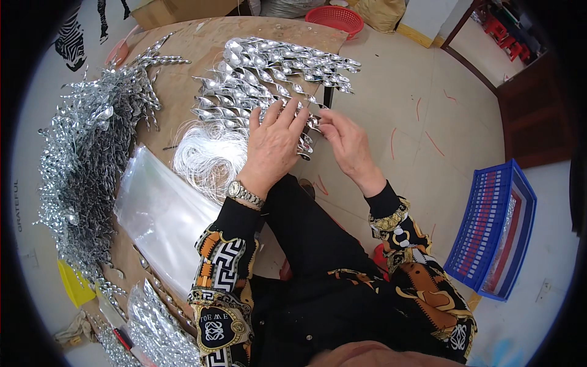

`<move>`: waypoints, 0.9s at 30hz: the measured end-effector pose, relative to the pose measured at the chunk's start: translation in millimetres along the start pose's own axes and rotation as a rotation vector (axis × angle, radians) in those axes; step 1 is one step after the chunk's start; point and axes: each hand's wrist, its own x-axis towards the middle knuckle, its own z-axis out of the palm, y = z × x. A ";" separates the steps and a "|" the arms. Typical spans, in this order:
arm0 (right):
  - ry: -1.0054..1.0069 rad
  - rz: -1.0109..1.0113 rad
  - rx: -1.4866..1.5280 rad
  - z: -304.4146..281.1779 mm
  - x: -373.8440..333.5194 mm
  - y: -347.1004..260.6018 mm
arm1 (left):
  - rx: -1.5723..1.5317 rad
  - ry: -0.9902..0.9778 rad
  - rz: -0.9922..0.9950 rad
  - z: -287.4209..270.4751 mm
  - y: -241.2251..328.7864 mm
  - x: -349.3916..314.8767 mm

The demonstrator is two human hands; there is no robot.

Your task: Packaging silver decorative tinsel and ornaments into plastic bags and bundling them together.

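My left hand (272, 142) lies with its fingers stretched out over a row of shiny silver twisted spirals (260, 76) at the table's right edge. Just to its right, my right hand (347, 145) is closed in a pinch at the tip of one silver spiral, past the table edge. The part between its fingertips is small and partly hidden. A loose coil of thin white string (208, 158) lies left of my left hand, next to the spirals.
Clear plastic bags (162, 211) lie flat on the brown table (177, 67). A big heap of silver spirals (92, 159) covers its left side. A blue crate (489, 232) stands on the floor at right. Behind the table are a red basket (335, 22) and a cardboard box (183, 12).
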 end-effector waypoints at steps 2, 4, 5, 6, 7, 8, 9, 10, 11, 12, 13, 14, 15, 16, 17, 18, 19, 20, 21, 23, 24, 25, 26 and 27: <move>0.063 0.069 0.018 -3.3 1.2 1.9 | -0.011 0.008 -0.010 -0.4 0.2 0.1; 0.127 0.140 0.034 -8.1 3.7 7.4 | -0.021 0.008 -0.015 -1.2 0.3 -0.5; 0.176 0.147 -0.014 -11.1 6.3 13.1 | -0.023 0.009 -0.015 -1.0 0.2 -0.7; 0.225 0.153 -0.061 -13.3 8.7 18.6 | -0.028 0.008 -0.017 -0.8 -0.1 -1.2; 0.225 0.152 -0.064 -15.5 10.5 24.5 | -0.035 0.007 -0.019 -0.5 -0.1 -0.8; 0.239 0.164 -0.059 -17.1 12.1 30.1 | -0.037 0.009 -0.019 -0.4 0.0 -0.5; 0.253 0.176 -0.055 -17.4 13.7 35.3 | -0.035 0.009 -0.020 -0.5 0.1 -0.4; 0.253 0.176 -0.058 -16.7 15.7 39.3 | -0.034 0.008 -0.020 -0.6 0.6 0.0; 0.256 0.186 -0.030 -16.2 17.6 43.3 | -0.037 0.009 -0.019 -0.6 1.4 0.6; 0.259 0.196 -0.002 -16.6 17.8 46.7 | -0.042 0.008 -0.019 -0.5 2.4 1.6; 0.256 0.196 0.001 -14.2 18.6 43.9 | -0.042 0.005 -0.023 -1.2 1.7 0.5; 0.244 0.244 0.082 -11.3 19.1 40.6 | -0.041 0.004 -0.026 -1.4 1.0 -0.5; 0.233 0.292 0.163 -9.1 19.8 38.2 | -0.039 0.006 -0.028 -1.6 0.4 -1.3; 0.233 0.292 0.161 -8.4 19.0 39.6 | -0.041 0.009 -0.028 -1.5 0.8 -1.0; 0.228 0.326 0.241 -7.3 17.7 41.7 | -0.043 0.010 -0.027 -1.4 1.3 -0.3; 0.222 0.359 0.321 -7.0 16.8 43.5 | -0.041 0.013 -0.024 -1.3 2.0 0.7; 0.222 0.360 0.321 -5.7 16.2 40.6 | -0.038 0.014 -0.023 -0.4 1.8 0.6; 0.183 0.367 0.286 -3.6 13.8 37.0 | -0.039 0.013 -0.023 0.3 1.7 0.3; 0.145 0.375 0.251 -1.6 11.2 33.2 | -0.039 0.015 -0.025 1.1 1.8 -0.1; 0.110 0.343 0.241 4.8 6.9 20.8 | -0.035 0.016 -0.032 1.0 0.5 -1.7; 0.078 0.313 0.230 7.9 4.9 16.8 | -0.027 0.014 -0.036 1.0 -0.3 -2.6; 0.078 0.313 0.229 8.6 3.4 15.2 | -0.022 0.014 -0.036 0.6 -0.1 -2.0; 0.066 0.252 0.156 9.6 2.2 14.2 | -0.022 0.014 -0.036 0.0 0.1 -1.7; 0.054 0.190 0.084 10.2 1.1 13.3 | -0.028 0.015 -0.037 -0.9 0.1 -1.8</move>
